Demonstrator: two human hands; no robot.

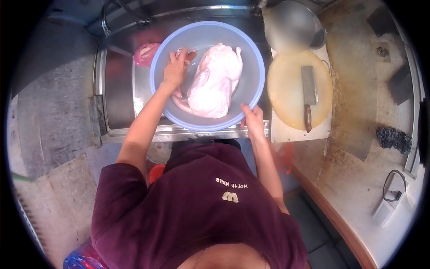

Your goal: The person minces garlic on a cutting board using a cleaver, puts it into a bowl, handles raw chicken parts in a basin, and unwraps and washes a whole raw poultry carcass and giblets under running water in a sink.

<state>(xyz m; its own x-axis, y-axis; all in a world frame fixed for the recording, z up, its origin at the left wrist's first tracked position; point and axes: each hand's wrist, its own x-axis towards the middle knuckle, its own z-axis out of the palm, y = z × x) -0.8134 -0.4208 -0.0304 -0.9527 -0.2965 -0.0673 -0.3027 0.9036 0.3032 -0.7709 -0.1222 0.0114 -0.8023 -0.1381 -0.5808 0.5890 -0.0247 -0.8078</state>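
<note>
A blue plastic basin [162, 96] rests over the metal sink, with a whole plucked duck [215, 83] lying in it. The bird's neck curls toward the lower left of the basin. Inside the basin, left of the duck, my left hand [177, 67] has its fingers curled around a small reddish-brown piece [191, 55], possibly offal; its exact kind is unclear. My right hand [253, 120] grips the basin's rim at the near right, with the thumb on top.
A pink plastic bag [145, 54] lies left of the basin. To the right, a cleaver [309, 87] lies on a round cutting board [286, 101], with a metal pot lid or pan [291, 27] behind. A faucet [105, 22] stands at the back left.
</note>
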